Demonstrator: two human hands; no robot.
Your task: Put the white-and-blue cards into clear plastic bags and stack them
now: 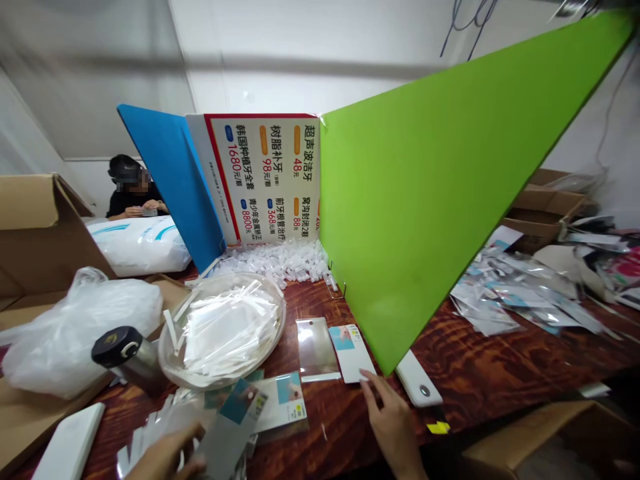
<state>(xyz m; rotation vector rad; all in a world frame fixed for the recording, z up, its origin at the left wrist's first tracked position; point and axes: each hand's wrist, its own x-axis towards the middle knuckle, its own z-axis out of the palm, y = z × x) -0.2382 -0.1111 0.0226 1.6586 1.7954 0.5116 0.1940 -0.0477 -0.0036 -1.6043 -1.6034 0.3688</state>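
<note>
My left hand (173, 453) is at the lower left, slightly blurred, its fingers closed on the edge of a blue-and-white card in a clear sleeve (231, 430). Other sleeved cards (285, 400) lie just beyond it. My right hand (393, 417) pinches the near right corner of a white card with a blue picture (353, 357). To the left of that card, a clear plastic sleeve (319, 350) lies flat on the dark wood-patterned table. A round tub (167, 357) heaped with clear sleeves and white strips stands behind my left hand.
A green panel (440, 173), a printed panel (270, 180) and a blue panel (173, 180) stand upright around small white pieces (290, 260). A dark-lidded bottle (127, 357) stands left. Packed cards (520, 293) are piled right. Another person (131, 190) sits behind.
</note>
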